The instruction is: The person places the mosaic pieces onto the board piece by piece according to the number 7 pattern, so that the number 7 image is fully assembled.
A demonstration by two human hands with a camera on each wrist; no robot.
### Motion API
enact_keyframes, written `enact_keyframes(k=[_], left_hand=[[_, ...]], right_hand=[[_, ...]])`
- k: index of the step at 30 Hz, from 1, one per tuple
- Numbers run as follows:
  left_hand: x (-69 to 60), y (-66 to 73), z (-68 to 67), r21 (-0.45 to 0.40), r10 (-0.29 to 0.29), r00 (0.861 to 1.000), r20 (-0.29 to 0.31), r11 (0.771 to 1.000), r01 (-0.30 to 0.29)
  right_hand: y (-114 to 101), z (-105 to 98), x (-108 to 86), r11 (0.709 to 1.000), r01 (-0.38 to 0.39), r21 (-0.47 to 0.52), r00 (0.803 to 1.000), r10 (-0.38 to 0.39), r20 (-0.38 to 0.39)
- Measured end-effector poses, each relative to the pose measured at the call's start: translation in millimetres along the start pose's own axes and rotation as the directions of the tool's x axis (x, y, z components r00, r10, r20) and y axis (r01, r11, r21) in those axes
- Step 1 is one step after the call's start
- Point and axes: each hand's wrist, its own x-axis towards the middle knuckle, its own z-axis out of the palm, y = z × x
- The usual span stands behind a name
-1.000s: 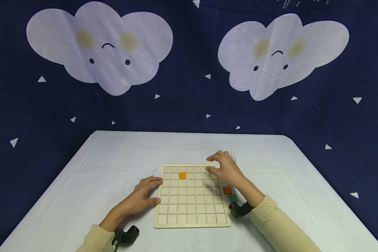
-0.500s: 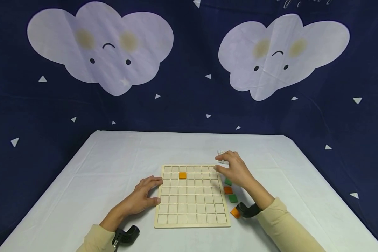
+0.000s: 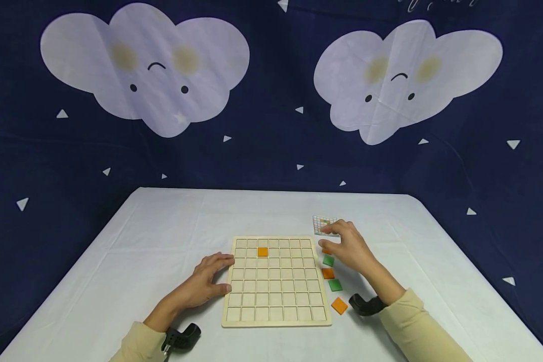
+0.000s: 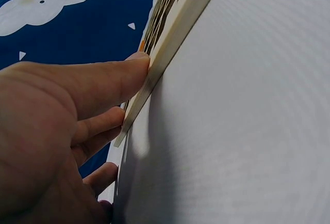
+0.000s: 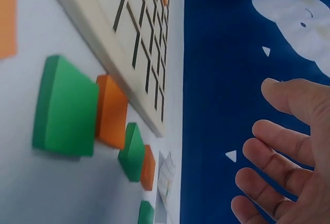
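Observation:
A pale wooden grid board lies on the table, with one orange tile in a cell near its far edge. My left hand rests at the board's left edge, thumb and fingertips touching its rim. My right hand hovers past the board's far right corner, its fingers loosely bent and apart, nothing between them. Below and near it lie loose square tiles: a green tile, an orange tile, another green tile and a nearer orange tile. The right hand partly hides a further orange tile.
A small printed grid card lies beyond the board's far right corner, partly behind the right hand. One more green tile shows at the bottom of the right wrist view. A dark blue cloud-patterned cloth hangs behind the white table.
My right hand has moved right, from over the board's far right corner to above the loose tiles, uncovering the card and several tiles. The left hand has stayed in place.

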Motion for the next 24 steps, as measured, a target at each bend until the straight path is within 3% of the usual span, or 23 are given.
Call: enact_keyframes(k=[12,24], left_hand=[[-0.2,0.3,-0.1,0.001,0.004,1.0,0.005,1.0,-0.004],[-0.7,-0.1,-0.2,-0.003,0.003,1.0,0.002,1.0,-0.003]], right_hand=[[20,-4,-6.0,1.0,-0.012,-0.025,0.999,0.011,-0.043],[42,-10,-7.8,0.995,-0.078,-0.055,0.996,0.076,-0.042]])
